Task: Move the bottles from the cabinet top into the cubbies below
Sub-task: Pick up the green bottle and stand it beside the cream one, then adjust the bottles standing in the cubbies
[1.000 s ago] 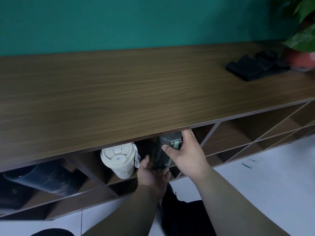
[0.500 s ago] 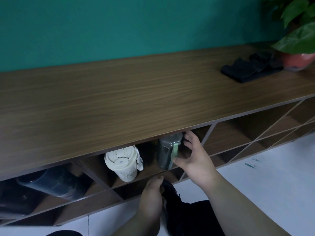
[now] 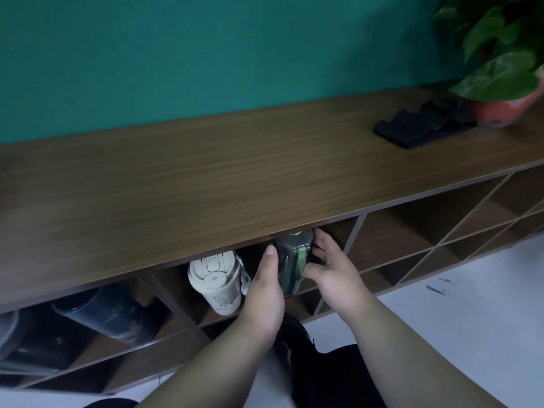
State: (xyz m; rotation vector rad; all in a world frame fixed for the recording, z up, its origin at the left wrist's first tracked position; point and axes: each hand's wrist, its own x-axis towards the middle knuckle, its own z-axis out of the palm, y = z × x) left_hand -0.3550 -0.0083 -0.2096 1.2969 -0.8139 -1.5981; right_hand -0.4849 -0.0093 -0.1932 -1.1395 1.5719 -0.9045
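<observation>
Nearly finished, by the look of it: the cabinet top (image 3: 206, 184) shows no bottles in this view, only a folded black cloth (image 3: 412, 129) and a potted plant (image 3: 500, 83) toward two o'clock. Both hands work at a cubby just under the front edge, near five o'clock of centre. The left hand (image 3: 265, 285) presses flat against the left side of a dark translucent bottle with a green strap (image 3: 291, 260), thumb up, while the right hand (image 3: 332, 267) curls its fingers round the right side, so the bottle is clasped between the two, sitting in the cubby mouth and seemingly being seated. At its nine o'clock, in the neighbouring cubby, a cream tumbler (image 3: 216, 279) leans; farther toward eight o'clock a dark bottle (image 3: 109, 315) lies tilted in another. Cubbies toward three o'clock are bare. What remains, I judge, is settling this bottle and letting go.
</observation>
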